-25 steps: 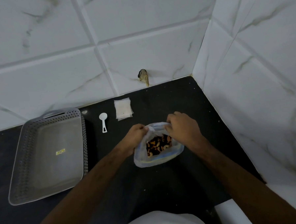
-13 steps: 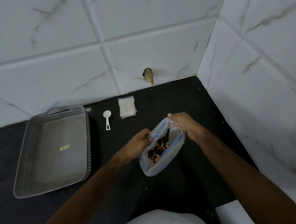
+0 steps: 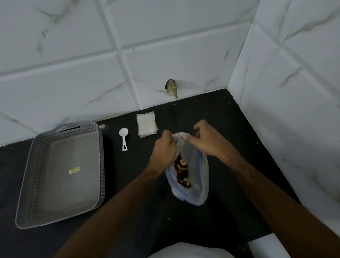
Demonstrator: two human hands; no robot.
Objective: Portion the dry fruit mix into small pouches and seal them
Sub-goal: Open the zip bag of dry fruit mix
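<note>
A clear zip bag (image 3: 197,178) with a blue seal strip lies on the black counter (image 3: 219,114), mouth toward me, holding a mix of cashews and dark dried fruit (image 3: 182,172). My left hand (image 3: 163,148) and my right hand (image 3: 203,140) both pinch the bag's far end, close together. A small stack of empty clear pouches (image 3: 147,124) lies just behind my hands near the wall. A white plastic scoop (image 3: 124,138) lies to the left of the pouches.
A grey perforated plastic tray (image 3: 38,155) with a small yellow sticker inside sits at the left. White marble-look tiled walls close the back and right sides, meeting in a corner. A brownish blob (image 3: 171,88) sticks to the back wall above the counter.
My hands have come together at the far end of the bag, and the bag has turned so its open mouth faces me. The view shifted slightly.
</note>
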